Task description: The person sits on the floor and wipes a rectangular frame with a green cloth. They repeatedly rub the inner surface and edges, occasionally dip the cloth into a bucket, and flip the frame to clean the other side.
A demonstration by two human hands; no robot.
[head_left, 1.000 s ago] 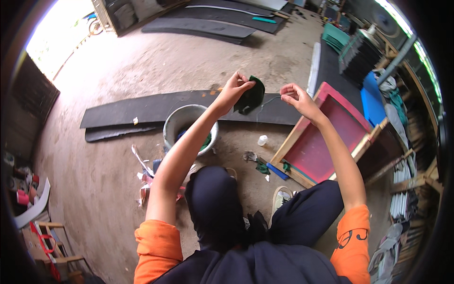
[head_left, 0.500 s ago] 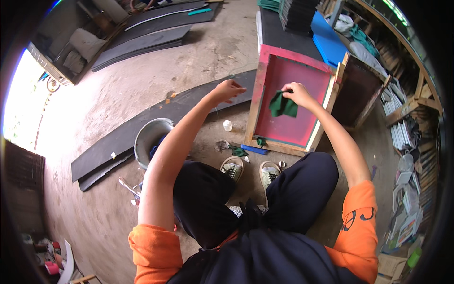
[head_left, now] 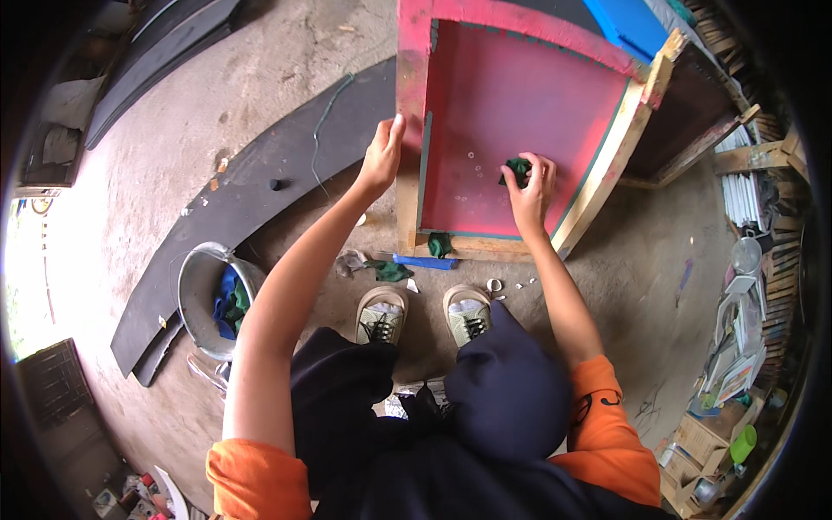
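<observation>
- One dark green cloth (head_left: 518,170), bunched, at the lower middle of the pink mesh (head_left: 490,95); we see the right hand (head_left: 532,186) pinching it between thumb and curled fingers.
- Left hand (head_left: 380,158) at the wooden frame's (head_left: 414,82) left side; we can't tell if its fingers grip.
- Green scrap (head_left: 439,246) on the bottom rail, blue strip (head_left: 424,261) just below.
- Bucket (head_left: 194,299) at left; we see blue and green fabric (head_left: 229,303) inside.
</observation>
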